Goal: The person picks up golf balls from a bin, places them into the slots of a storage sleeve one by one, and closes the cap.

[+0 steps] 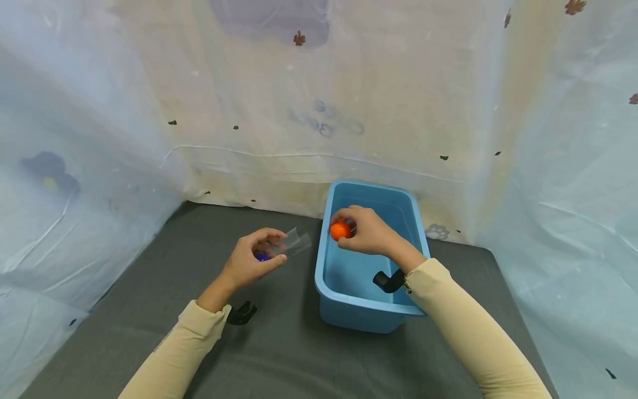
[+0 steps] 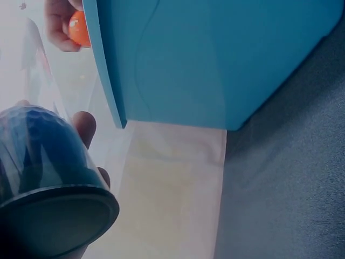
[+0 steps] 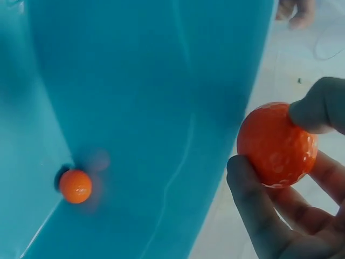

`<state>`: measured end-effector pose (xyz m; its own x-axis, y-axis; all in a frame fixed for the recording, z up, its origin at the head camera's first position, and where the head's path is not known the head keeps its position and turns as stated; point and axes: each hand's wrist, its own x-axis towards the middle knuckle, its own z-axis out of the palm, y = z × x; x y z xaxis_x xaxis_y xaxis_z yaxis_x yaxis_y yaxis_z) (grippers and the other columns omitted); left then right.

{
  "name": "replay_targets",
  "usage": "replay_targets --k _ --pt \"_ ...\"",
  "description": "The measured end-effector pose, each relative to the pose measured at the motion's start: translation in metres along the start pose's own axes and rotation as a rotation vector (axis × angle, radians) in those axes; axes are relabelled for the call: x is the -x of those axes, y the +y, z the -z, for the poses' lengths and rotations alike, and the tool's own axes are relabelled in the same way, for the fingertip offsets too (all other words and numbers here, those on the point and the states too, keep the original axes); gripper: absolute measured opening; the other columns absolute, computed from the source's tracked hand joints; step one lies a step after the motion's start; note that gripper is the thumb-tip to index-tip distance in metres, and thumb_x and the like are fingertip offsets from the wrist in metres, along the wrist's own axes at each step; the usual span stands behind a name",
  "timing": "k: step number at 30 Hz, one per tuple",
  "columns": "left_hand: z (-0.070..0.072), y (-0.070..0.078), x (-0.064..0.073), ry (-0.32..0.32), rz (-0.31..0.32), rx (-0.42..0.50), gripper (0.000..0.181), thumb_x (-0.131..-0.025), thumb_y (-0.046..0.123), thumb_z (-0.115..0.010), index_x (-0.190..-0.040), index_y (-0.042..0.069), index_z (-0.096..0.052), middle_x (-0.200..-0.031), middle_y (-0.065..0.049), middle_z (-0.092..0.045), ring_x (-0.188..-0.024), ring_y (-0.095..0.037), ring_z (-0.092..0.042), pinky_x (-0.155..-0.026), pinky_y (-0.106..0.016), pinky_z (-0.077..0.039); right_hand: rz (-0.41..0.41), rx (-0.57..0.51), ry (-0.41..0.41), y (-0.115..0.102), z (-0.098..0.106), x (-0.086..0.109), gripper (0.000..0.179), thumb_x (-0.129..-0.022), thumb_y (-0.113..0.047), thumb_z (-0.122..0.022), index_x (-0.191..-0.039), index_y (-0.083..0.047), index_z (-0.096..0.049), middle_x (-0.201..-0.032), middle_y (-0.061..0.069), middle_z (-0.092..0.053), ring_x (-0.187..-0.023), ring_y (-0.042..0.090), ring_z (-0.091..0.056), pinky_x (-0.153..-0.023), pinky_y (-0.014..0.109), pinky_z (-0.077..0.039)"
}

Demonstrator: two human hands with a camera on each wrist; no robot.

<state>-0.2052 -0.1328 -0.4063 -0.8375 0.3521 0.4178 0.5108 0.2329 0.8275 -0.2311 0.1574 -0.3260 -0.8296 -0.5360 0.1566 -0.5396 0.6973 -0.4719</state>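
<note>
My left hand grips a clear plastic cup, tilted with its mouth toward the blue bin. Inside it, near the round base, sits a blue golf ball. An orange golf ball is pinched between the thumb and fingers of my right hand, which is over the left side of the light blue plastic bin. Down in the bin, a second orange golf ball lies in a corner, seen in the right wrist view; in the head view it is hidden.
The bin stands on a dark grey cloth-covered table, right of centre and close to the back. Pale patterned sheeting hangs behind the table and along both sides. A black mount sticks out from the left wrist.
</note>
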Motion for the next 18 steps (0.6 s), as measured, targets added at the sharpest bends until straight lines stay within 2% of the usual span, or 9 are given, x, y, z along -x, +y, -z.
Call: replay_targets --k 6,11,18 --pt "-0.002 0.002 -0.001 -0.002 0.0 -0.011 0.034 -0.081 0.01 -0.075 -0.113 0.013 -0.064 -0.099 -0.011 -0.068 -0.076 -0.014 -0.066 -0.067 -0.034 -0.057 0.045 -0.033 0.015 -0.013 0.003 0.004 0.033 -0.079 -0.012 -0.07 -0.112 -0.012 -0.064 -0.107 0.004 -0.061 -0.088 0.02 -0.061 -0.073 0.027 -0.057" --pt "-0.004 0.004 -0.001 -0.008 -0.001 -0.004 0.034 -0.082 0.01 -0.075 -0.113 0.012 -0.064 -0.099 -0.011 -0.068 -0.075 -0.014 -0.066 -0.067 -0.03 -0.056 0.095 -0.07 0.028 -0.023 0.004 0.006 0.034 -0.078 -0.011 -0.071 -0.111 -0.013 -0.063 -0.108 0.003 -0.062 -0.089 0.018 -0.061 -0.075 0.026 -0.057" --pt "-0.008 0.006 -0.001 -0.013 -0.012 0.005 0.033 -0.082 0.009 -0.075 -0.113 0.013 -0.064 -0.099 -0.011 -0.068 -0.074 -0.014 -0.065 -0.067 -0.032 -0.057 0.145 -0.118 0.029 -0.037 0.005 0.008 0.032 -0.078 -0.009 -0.069 -0.109 -0.013 -0.064 -0.106 0.002 -0.063 -0.089 0.016 -0.06 -0.075 0.033 -0.058"
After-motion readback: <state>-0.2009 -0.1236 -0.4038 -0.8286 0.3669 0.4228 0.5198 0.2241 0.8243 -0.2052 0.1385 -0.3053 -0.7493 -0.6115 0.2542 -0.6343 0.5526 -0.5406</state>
